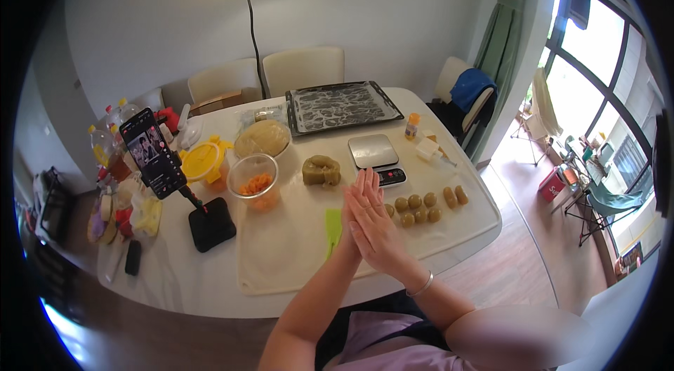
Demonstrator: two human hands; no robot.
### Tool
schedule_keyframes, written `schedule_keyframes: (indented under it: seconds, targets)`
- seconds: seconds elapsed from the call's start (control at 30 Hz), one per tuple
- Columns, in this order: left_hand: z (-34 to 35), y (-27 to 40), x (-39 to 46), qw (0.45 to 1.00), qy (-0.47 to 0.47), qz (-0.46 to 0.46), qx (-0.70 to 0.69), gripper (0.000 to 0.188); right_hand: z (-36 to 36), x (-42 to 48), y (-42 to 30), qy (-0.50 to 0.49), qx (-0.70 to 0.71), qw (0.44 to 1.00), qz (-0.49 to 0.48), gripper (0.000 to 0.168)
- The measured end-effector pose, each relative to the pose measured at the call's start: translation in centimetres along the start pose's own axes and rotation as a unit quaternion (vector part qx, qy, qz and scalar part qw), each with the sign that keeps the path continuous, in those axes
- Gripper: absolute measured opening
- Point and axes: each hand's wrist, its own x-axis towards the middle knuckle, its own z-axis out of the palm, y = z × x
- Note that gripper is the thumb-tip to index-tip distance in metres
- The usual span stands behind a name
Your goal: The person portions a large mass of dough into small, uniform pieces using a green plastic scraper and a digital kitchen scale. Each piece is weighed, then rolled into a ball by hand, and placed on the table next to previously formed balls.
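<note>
My left hand and my right hand are pressed palm to palm above the mat, fingers pointing away from me. Whatever may lie between the palms is hidden. Just beyond the fingertips is a digital kitchen scale with a bare metal plate. To the right of my hands sit several olive-brown dough balls, one partly covered by my right hand. Two oblong dough pieces lie past them. A larger dough lump rests farther back on the left. Beside my left hand lies a lime-green scraper.
A pale mat covers much of the table. Left stand a tub of orange pieces, a covered dough bowl, a yellow-lidded container and a phone on a stand. Behind lies a lined baking tray; a small bottle stands right.
</note>
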Motion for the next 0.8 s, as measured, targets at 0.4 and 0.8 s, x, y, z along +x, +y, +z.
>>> schedule_keyframes:
  seconds: [0.4,0.8]
  targets:
    - [0.6,-1.0,0.1,0.989,0.008,-0.104,-0.105,0.067,0.3,-1.0,6.6,0.022,0.035,0.998,0.045,0.051]
    - [2.1,-0.4,-0.6,0.988,-0.043,-0.122,-0.088,0.064,0.1,0.5,8.1,0.01,-0.02,0.988,0.155,0.053]
